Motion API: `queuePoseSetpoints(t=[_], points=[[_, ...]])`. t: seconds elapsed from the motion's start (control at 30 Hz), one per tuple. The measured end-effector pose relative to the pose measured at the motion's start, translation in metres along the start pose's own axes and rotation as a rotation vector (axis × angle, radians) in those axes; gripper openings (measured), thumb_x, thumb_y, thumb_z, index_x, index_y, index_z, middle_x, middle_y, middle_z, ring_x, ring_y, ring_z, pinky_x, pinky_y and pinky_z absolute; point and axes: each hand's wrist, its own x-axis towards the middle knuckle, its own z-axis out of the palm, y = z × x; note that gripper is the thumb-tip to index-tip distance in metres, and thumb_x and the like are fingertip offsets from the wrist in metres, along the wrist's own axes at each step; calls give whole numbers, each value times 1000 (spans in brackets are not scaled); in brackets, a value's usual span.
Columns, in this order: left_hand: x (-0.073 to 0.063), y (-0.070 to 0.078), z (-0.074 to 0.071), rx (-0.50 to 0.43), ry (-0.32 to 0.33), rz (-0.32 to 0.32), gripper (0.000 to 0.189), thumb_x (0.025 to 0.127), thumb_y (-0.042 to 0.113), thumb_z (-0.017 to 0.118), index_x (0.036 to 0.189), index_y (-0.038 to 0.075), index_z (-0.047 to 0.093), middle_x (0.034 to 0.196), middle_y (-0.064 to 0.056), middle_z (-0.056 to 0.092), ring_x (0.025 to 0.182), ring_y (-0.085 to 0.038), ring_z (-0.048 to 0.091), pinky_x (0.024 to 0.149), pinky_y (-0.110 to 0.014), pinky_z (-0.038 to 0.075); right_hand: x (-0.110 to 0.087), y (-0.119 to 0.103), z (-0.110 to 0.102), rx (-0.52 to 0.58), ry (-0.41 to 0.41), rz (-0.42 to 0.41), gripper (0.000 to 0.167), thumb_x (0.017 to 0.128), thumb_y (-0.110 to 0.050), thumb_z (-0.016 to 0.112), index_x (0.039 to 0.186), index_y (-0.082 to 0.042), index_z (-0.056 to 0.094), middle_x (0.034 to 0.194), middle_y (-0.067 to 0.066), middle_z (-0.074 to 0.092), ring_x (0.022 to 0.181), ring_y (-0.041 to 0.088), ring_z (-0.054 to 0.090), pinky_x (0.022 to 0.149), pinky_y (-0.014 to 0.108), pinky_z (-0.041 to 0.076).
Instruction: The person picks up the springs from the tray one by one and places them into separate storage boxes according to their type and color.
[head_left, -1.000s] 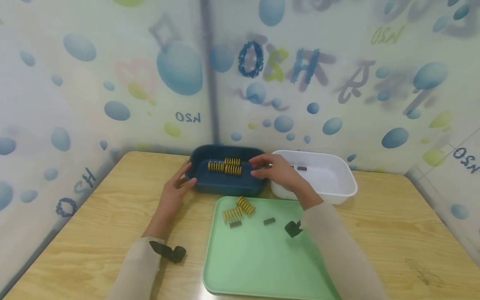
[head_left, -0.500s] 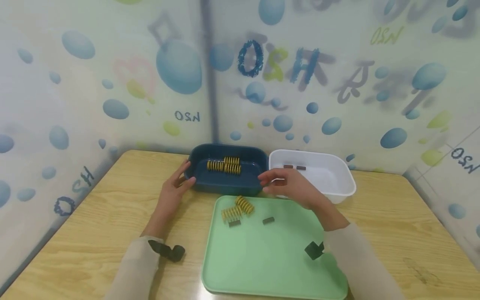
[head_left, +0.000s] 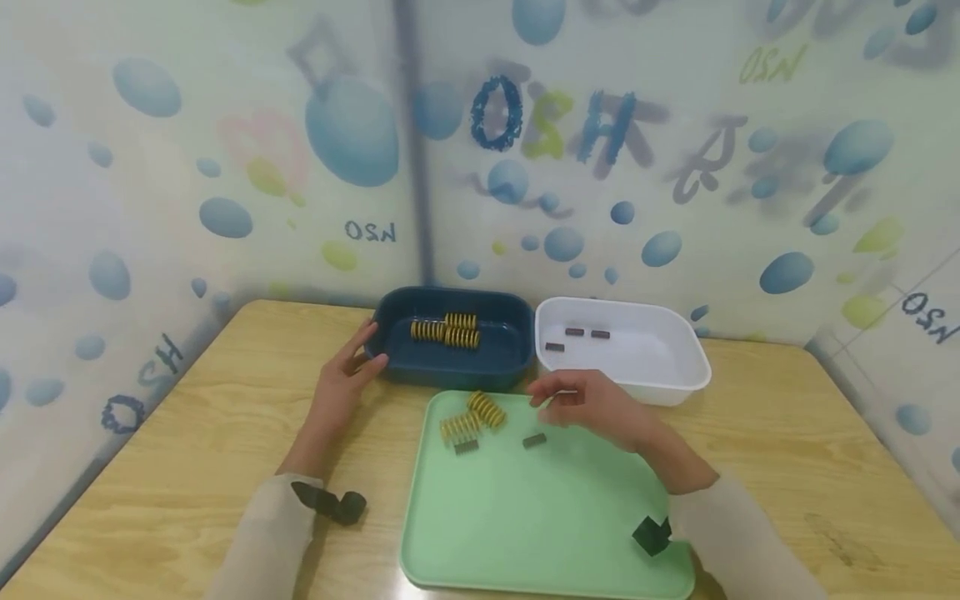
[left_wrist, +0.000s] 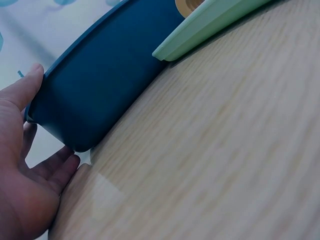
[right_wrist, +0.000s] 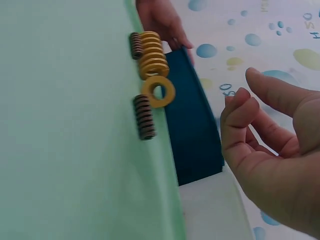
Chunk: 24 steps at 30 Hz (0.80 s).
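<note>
Just right of centre in the frame, the right hand (head_left: 600,408) has drawn back from the white container (head_left: 652,354) and come over the upper part of the green tray (head_left: 540,517), beside and a little above a lone dark spring (head_left: 534,440). Its fingers are loosely bent with the thumb standing apart from them, and it has hold of nothing. The withdrawal has uncovered a near dark spring (head_left: 555,347) at the left end of the white container, making three visible there. Left of centre, the left hand (head_left: 341,379) has stayed put, thumb and fingers spread against the left end of the blue container (head_left: 450,374); how firmly it presses, I cannot tell. Three yellow springs (head_left: 461,337) lie inside that container, as they did a second ago. At the tray's upper left, two loose yellow springs (head_left: 487,410) sit close together, with a second dark spring (head_left: 467,447) just below them. From this layout, the work looks to be between placements: each container holds a single kind, two of each kind remain on the tray, and the free hand is nearest the lone dark spring.
</note>
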Motion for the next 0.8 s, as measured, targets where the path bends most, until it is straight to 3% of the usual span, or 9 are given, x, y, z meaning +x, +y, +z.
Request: queuePoseSetpoints(t=[0.2,0.43,0.57,0.8], points=[[4,-20,-7,28,13,19,59,95,27,61,149,22,37,157,10,20,132,-32,37,106,-50,32,-1,14,13,-22,-39,-5,35,87,-14,72,119,-3,64,113,13,65,104,23,60,86,31,51],[2,-25,-8,12,19,2,60,95,29,61,149,25,36,157,12,19,133,-31,36,107,-50,30,2,28,16,-9,-68,-2,34,84,-12,74,116,-3,66,110,10,67,102,24,62,81,33,53],[4,-23,-6,5,20,3,59,95,28,61,149,24,37,157,12,20,133,-30,37,106,-43,33,2,36,12,-14,-56,0,33,84,-11,74,115,-4,66,108,9,67,101,24,62,82,33,53],[2,-8,-1,-24,0,-6,60,95,22,62,149,14,35,158,4,19,133,-34,35,95,-17,39,0,46,10,-53,-35,-32,34,82,-13,77,113,-4,68,106,8,67,91,22,64,79,30,53]])
